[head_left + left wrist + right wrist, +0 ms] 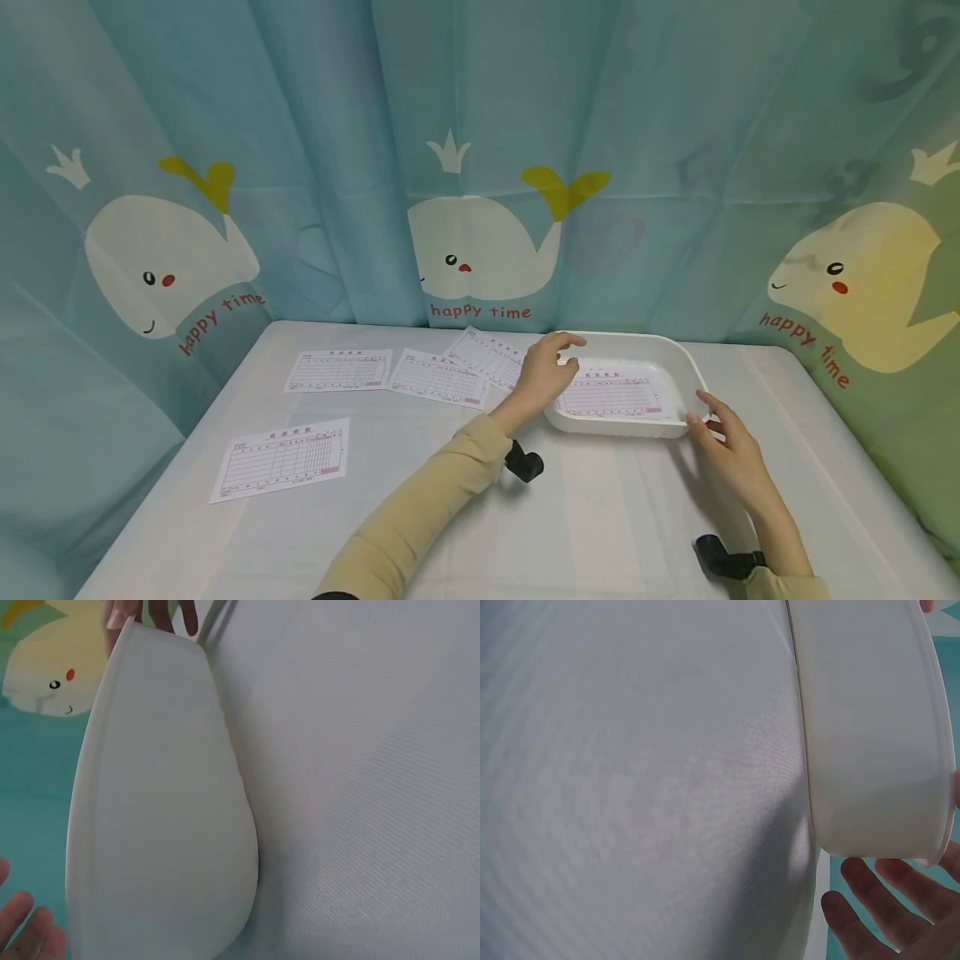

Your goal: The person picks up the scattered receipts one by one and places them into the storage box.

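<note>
A white plastic tray (678, 367) stands on the table, with a printed form slip (611, 393) lying flat inside it. My left hand (546, 371) hovers over the tray's left side, thumb and forefinger apart and nothing between them. At the right front corner my right hand (731, 450) holds the tray, its thumb at the rim and the other fingers along the outer wall. The left wrist view shows the tray's outer wall (157, 787) with left fingertips (30, 930) apart from it. In the right wrist view, right-hand fingers (877, 900) spread around the tray's end (877, 772).
Several similar printed slips lie left of the tray: one slip (337, 371) at the back left, another slip (438, 379) overlapping a slip (487, 354) behind it, and a single slip (283, 460) nearer the front. A blue curtain (322, 167) hangs behind the white table (465, 517).
</note>
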{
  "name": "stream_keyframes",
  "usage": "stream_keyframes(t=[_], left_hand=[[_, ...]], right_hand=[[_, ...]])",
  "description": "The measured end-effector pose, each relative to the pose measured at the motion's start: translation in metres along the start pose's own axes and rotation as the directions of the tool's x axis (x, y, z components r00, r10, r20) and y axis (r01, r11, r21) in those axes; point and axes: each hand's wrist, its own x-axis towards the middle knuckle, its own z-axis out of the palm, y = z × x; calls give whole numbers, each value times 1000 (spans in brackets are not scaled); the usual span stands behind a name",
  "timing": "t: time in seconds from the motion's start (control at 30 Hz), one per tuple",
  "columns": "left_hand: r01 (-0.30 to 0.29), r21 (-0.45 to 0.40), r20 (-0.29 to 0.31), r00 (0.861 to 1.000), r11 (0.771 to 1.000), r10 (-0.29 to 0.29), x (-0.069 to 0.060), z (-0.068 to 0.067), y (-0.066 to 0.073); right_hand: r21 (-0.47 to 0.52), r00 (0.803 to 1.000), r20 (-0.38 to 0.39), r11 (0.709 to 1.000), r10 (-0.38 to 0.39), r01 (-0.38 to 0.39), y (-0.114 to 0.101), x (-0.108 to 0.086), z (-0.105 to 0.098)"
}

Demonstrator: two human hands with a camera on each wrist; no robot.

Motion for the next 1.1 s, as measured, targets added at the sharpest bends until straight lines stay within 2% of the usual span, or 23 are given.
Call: stream_keyframes(t=[0.23,0.5,0.83,1.1], left_hand=[[-22,-79,-62,998,997,17,-9,-10,-7],[-10,-126,-153,988,992,-10,-12,-19,-19],[15,-140,-195,980,990,-43,-13,-33,-41],[33,-149,-223,973,988,-66,-8,-45,-58]], right_hand=[[4,1000,2,1000,4,-4,1,0,0],[10,1000,6,1000,18,-18,1,0,0],[-3,999,19,999,39,-39,-1,1,1],[8,999,16,999,35,-35,-1,0,0]])
